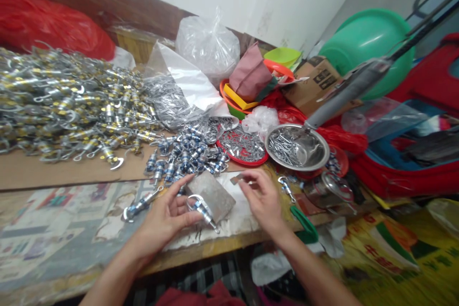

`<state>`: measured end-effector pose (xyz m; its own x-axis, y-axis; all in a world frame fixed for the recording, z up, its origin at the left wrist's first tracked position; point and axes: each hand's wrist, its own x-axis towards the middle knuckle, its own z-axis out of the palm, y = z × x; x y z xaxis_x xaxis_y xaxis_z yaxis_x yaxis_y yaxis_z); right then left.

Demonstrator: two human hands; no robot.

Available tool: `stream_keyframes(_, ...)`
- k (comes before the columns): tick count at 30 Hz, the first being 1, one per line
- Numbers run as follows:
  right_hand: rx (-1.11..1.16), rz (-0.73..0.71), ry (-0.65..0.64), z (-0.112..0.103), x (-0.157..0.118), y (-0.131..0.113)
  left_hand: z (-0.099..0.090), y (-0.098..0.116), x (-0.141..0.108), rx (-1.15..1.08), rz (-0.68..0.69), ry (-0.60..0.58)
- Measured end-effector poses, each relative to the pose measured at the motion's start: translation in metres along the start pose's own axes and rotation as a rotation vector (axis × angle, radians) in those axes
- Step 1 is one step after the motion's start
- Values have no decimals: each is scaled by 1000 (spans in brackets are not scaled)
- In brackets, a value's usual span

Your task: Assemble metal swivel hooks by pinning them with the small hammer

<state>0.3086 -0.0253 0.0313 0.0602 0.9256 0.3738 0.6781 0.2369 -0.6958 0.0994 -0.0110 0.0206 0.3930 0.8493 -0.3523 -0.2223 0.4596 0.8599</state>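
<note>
My left hand [168, 213] pinches a small metal hook fitting [203, 210] with blue bands, its curved hook near my fingers and its eye end pointing down right. Under the fitting lies a flat grey metal block [214, 195] on the bench, its left edge by my left fingertips. Just right of the block, my right hand [263, 200] is closed on a small flat metal piece [235, 180] between thumb and fingers. Behind the block rises a heap of blue-banded hook fittings [184, 152]. Single fittings lie left of my left hand and right of my right hand.
A large heap of yellow-banded hook fittings [68, 105] covers the left bench. Behind my right hand are a red tray [263, 160] of small metal parts and a steel bowl [313, 162] of pins. A glass jar [332, 191] and green-handled object [304, 227] sit at right.
</note>
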Motion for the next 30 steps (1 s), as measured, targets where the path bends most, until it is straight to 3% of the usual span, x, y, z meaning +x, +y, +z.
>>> stream_keyframes(1,-159,29,11,-11,-6,12,0,0,0,-1,4,2)
stream_keyframes(3,-422,86,-114,-30,-21,37,0,0,0,-9,-1,-10)
stream_keyframes(5,-486,145,-270,-41,-33,57,-1,0,0,-10,-11,-17)
stream_keyframes(7,-443,178,-322,-44,-42,63,-1,1,-1,-8,-18,-12)
stream_keyframes(10,-348,122,-238,-44,-43,42,1,1,-2,-5,-12,12)
stream_keyframes(14,-214,-144,-259,-47,-38,-8,2,0,-1,4,11,35)
stream_keyframes(17,-159,-299,-212,-47,-40,-27,3,-1,-1,6,21,44)
stream_keyframes(19,-186,-315,-236,-44,-44,-26,3,0,-1,5,30,49)
stream_keyframes(22,-248,-256,-387,-38,-53,-18,2,0,-1,2,40,42)
stream_keyframes(30,-157,-134,-287,-27,-69,-4,2,1,-1,52,35,2)
